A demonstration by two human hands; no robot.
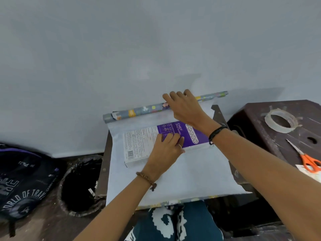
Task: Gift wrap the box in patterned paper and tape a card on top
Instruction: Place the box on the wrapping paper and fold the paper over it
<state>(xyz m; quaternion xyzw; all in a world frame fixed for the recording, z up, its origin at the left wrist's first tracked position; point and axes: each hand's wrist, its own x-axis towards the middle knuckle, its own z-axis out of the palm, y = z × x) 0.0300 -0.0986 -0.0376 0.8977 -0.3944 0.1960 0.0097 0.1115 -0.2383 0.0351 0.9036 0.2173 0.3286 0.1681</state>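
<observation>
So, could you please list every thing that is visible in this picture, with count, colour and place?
box: one, white and purple, lying flat on the unrolled paper.
paper roll: one, grey with coloured figures, at the far edge by the wall, its sheet spread white side up over the small table.
tape: one roll, clear, on the dark stool at right.
scissors: one pair, orange handles, on the stool, near edge.
bin: one, black liner, on the floor left of the table.
bag: one, black with white letters, far left on the floor.
left hand: flat on the box.
right hand: fingers curled over the roll.
</observation>
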